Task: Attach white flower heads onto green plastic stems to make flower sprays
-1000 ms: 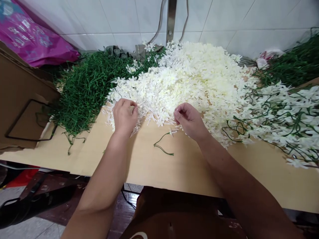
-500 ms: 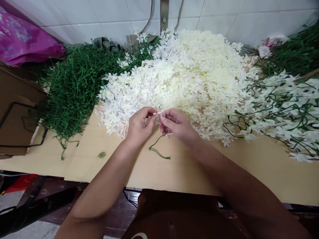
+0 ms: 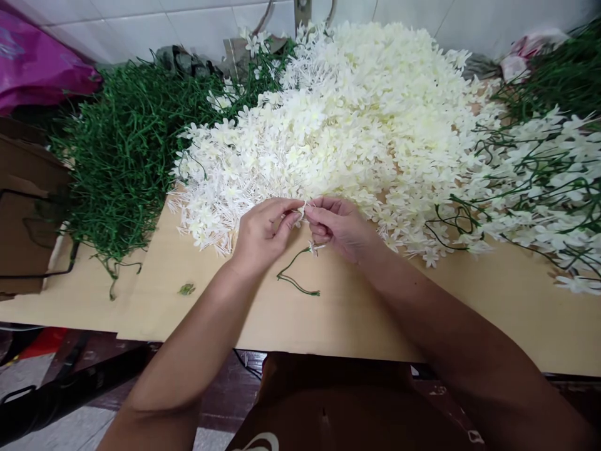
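Note:
My left hand and my right hand meet at the front edge of a large heap of white flowers. Small white flower parts are pinched between the fingertips of both hands, partly hidden by them. Just below my right hand, a thin green stem lies bent on the tabletop, its upper end by a small white piece. A pile of green stems stands left of the heap.
White flowers on green stems lie at the right, with more green stems behind. A cardboard box and purple bag are at the left. A small green bit rests on the table.
The view has shifted slightly, so the heaps sit higher in the picture. My fingertips have come closer together around the white pieces, and my right fingers are curled more.

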Demonstrator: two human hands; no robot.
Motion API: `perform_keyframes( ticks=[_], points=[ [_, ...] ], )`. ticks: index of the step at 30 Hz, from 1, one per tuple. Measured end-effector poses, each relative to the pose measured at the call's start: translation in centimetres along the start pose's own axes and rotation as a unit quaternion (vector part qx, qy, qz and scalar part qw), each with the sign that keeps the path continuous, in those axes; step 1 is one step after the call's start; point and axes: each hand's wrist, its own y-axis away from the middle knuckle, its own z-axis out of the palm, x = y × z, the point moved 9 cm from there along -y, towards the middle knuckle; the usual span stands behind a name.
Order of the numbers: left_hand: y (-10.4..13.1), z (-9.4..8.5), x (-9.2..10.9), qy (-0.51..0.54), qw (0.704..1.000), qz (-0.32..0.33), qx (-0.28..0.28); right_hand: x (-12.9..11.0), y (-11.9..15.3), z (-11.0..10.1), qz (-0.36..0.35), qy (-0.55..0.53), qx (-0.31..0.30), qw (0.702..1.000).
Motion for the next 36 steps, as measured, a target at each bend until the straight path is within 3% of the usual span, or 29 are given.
perform_keyframes(
  ticks=[14, 36],
  points=[
    [-0.01, -0.27, 0.37, 0.017, 1.000, 0.016, -0.002, -0.30, 0.13, 0.37, 0.006, 0.020, -0.040, 0.999],
    [-0.01, -0.34, 0.13, 0.009, 1.000, 0.007, 0.001, -0.35, 0.09, 0.19, 0.013, 0.022, -0.046, 0.999]
  ],
)
